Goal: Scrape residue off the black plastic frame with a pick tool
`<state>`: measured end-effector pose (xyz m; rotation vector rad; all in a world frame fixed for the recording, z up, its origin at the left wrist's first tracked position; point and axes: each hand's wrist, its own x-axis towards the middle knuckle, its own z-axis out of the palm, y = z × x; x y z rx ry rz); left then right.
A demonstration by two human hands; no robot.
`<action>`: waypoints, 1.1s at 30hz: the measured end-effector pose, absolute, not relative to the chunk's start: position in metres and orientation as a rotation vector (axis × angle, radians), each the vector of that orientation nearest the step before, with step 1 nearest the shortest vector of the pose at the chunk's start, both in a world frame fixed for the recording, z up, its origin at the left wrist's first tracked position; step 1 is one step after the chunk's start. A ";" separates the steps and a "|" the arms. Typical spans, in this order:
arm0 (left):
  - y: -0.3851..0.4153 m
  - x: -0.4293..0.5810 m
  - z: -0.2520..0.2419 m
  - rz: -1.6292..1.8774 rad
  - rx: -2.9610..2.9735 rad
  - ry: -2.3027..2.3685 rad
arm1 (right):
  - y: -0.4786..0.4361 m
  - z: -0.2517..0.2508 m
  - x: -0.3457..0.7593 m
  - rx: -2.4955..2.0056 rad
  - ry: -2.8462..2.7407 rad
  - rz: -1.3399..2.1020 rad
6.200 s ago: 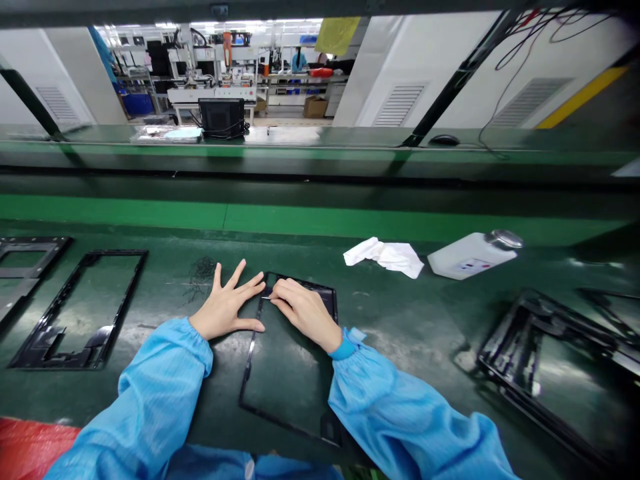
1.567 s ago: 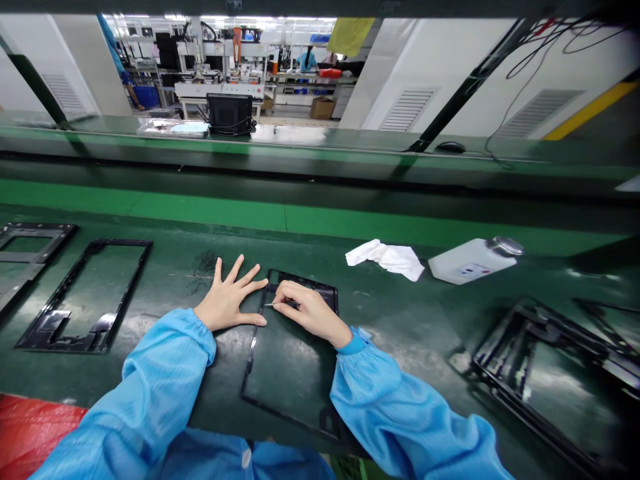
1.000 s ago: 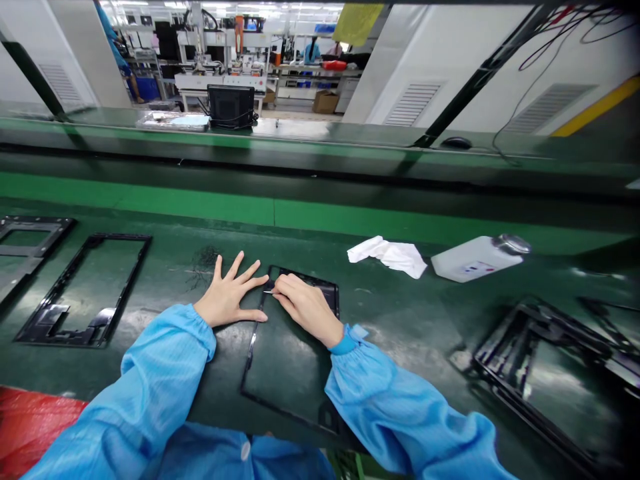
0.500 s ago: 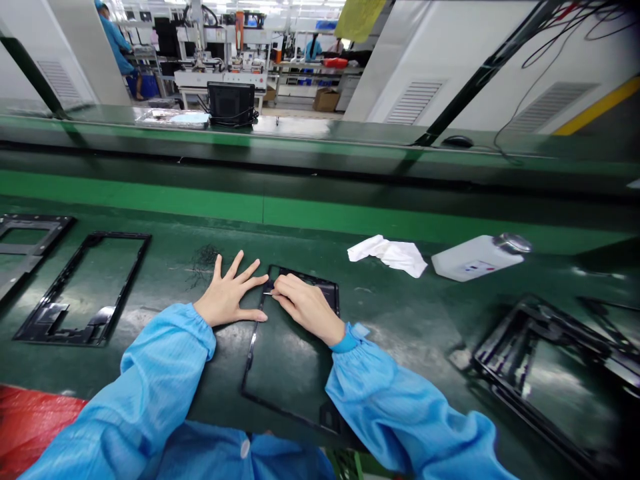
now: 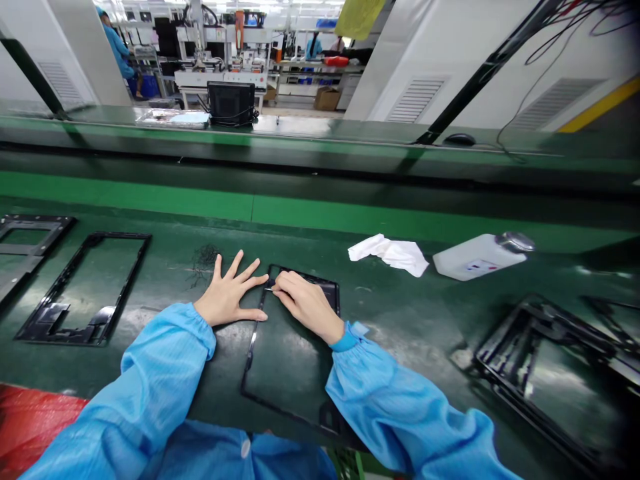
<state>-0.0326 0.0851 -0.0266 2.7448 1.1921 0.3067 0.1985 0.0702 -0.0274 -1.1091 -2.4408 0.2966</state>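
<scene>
A thin black rectangular frame (image 5: pixel 249 373) lies on the dark green bench right in front of me. My left hand (image 5: pixel 227 297) rests flat beside it with fingers spread, thumb and fingertips touching the frame's upper left edge. My right hand (image 5: pixel 304 305) is closed in a pinch on a slim metal-tipped tool (image 5: pixel 269 290), its point at the frame's top left corner. Both arms wear light blue sleeves.
Two more black frames (image 5: pixel 80 288) lie at the left, and a stack of black frames (image 5: pixel 555 360) at the right. A white cloth (image 5: pixel 390 254) and a tipped white bottle (image 5: pixel 480 255) lie behind. A small tangle of black shavings (image 5: pixel 204 257) sits near my left hand. A person in blue stands far back.
My right hand moved the tool tip from a little lower inside the frame up to its top left corner, then held there. My left hand has stayed put.
</scene>
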 end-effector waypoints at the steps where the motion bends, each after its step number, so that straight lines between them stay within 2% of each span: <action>1: 0.085 -0.033 -0.026 0.307 2.745 1.193 | 0.070 -0.027 0.198 -1.112 -2.447 0.287; 33: 0.086 -0.034 -0.029 0.320 2.743 1.182 | 0.070 -0.025 0.200 -1.145 -2.473 0.299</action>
